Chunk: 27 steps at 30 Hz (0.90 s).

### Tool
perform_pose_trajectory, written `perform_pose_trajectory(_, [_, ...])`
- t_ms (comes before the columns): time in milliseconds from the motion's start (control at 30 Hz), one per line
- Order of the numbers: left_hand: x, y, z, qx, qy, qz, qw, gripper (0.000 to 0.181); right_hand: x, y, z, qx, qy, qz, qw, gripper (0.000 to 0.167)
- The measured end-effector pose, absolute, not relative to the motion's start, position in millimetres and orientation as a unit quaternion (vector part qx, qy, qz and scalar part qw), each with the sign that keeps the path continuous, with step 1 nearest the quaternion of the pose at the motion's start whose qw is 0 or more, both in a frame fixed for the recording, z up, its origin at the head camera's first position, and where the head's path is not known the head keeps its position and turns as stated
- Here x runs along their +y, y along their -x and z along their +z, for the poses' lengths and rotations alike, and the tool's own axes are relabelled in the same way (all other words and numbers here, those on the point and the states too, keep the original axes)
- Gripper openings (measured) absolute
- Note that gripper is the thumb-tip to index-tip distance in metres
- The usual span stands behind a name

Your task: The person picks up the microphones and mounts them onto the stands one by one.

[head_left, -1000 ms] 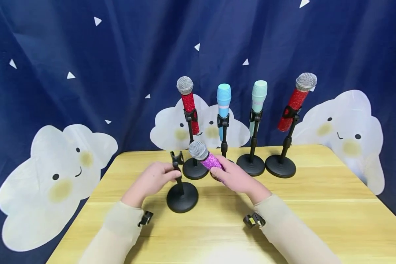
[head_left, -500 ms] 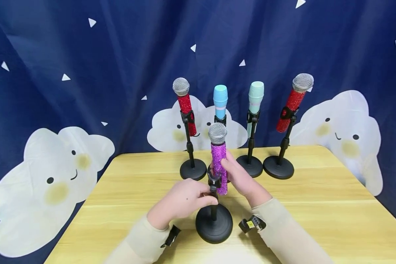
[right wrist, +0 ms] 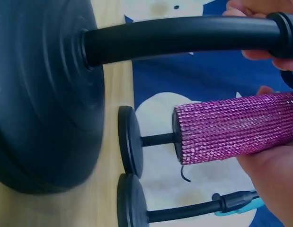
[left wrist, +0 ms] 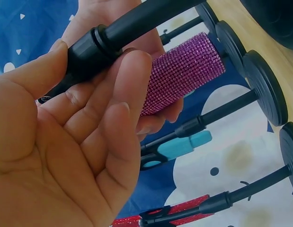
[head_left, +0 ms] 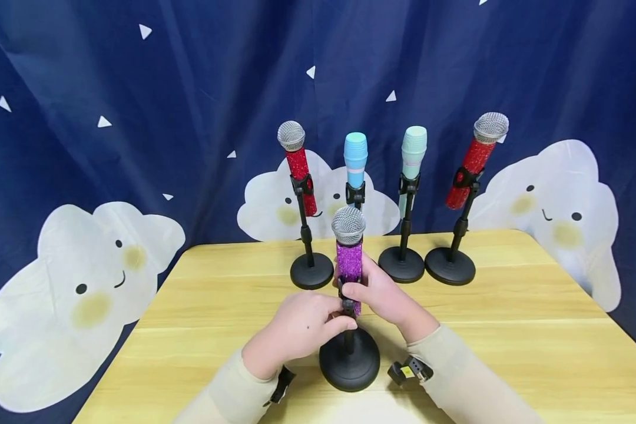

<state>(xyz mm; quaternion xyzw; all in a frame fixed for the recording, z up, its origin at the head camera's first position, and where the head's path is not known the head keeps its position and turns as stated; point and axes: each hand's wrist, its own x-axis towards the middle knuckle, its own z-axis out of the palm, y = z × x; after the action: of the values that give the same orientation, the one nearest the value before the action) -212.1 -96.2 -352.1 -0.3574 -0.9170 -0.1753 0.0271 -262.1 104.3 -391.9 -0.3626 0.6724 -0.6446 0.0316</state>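
A purple glittery microphone (head_left: 349, 259) with a silver mesh head stands nearly upright at the clip of a black microphone stand (head_left: 350, 362). My right hand (head_left: 384, 291) grips the microphone's body from behind and the right, its thumb across the front by the clip. My left hand (head_left: 304, 324) pinches the stand's pole just below the clip. In the left wrist view, thumb and fingers close round the pole's black collar (left wrist: 92, 52), beside the purple handle (left wrist: 184, 71). The right wrist view shows the handle's lower end (right wrist: 222, 127) beside the pole. How deep it sits in the clip is hidden.
Behind, a row of stands carries a red microphone (head_left: 298, 168), a blue one (head_left: 355, 159), a mint one (head_left: 414, 153) and a tilted red one (head_left: 477, 156). They stand near the back edge of the wooden table (head_left: 217, 282), before a blue curtain (head_left: 206, 88).
My left hand brought the stand rightward and nearer. My right hand turned the purple microphone from slanted to upright, set it at the clip, then lowered it slightly.
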Motion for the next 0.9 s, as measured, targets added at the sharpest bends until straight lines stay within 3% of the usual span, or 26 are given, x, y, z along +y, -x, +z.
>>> perform_pose_trajectory(167, [-97,210,-352,-0.917,0.361,-0.164,0.038,0.033,111,264,-388,0.697,0.38,-0.605,0.053,0.07])
perform_pose_trajectory(467, [-96,210,-354,-0.915,0.367,-0.161,0.044,0.028,113,267,-398,0.63,0.378,-0.659,0.161,0.071])
perform_pose_trajectory(700, [-96,210,-353,-0.914,0.369,-0.164,0.037,0.027,113,266,-397,0.618,0.387,-0.672,0.128,0.063])
perform_pose_trajectory(900, [-96,211,-351,-0.914,0.369,-0.165,0.024,0.026,117,265,-388,0.643,0.408,-0.64,0.104,0.066])
